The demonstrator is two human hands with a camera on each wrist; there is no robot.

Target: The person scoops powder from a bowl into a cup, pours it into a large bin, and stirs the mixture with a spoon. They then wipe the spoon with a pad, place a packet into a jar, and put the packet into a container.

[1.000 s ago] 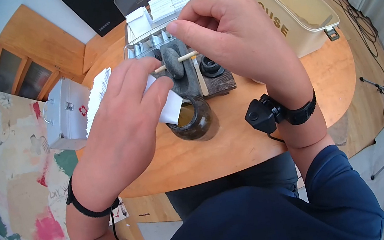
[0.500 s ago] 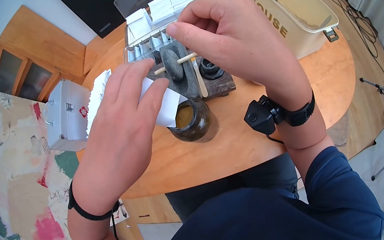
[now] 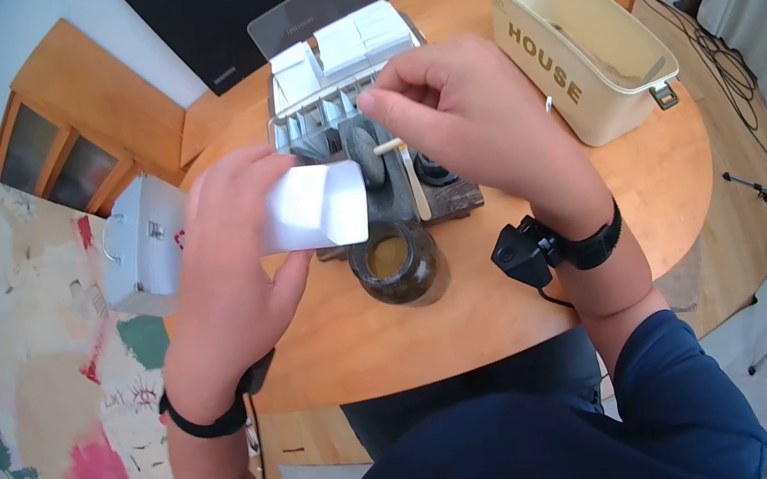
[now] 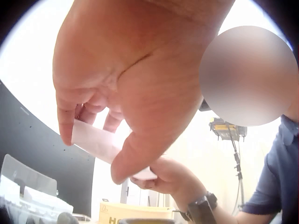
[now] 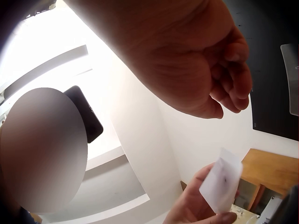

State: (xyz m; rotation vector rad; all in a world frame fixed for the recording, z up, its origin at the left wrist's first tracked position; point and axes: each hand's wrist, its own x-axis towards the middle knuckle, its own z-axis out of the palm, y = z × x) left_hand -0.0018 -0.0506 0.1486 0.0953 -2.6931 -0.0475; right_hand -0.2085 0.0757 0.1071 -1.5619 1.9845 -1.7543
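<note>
My left hand point(image 3: 228, 250) holds a folded white paper packet point(image 3: 317, 208) between fingers and thumb. A small dark speck shows on that packet in the right wrist view. Below and to the right of the packet stands a dark glazed jar point(image 3: 395, 263), a yellowish-brown content visible through its mouth. My right hand point(image 3: 486, 126) hovers above the stone grinder, fingers curled and thumb near the index finger, with nothing visible in its grasp. The grinder's grey stone wheel point(image 3: 367, 156) with its wooden axle point(image 3: 387, 146) sits in a stone trough point(image 3: 390, 203), partly hidden by the packet.
Beside the trough lie a wooden-handled brush point(image 3: 417, 188) and a small black pot point(image 3: 433, 168). A clear compartment case point(image 3: 317, 22) with white packets stands behind. At right is a beige HOUSE bin point(image 3: 556, 58); at left, a metal case point(image 3: 141, 245) and a painted cloth point(image 3: 65, 394).
My left hand has lifted the packet from the jar's rim and turned it more level, exposing the jar's whole mouth. The head view has tilted slightly up; my right hand keeps its pose.
</note>
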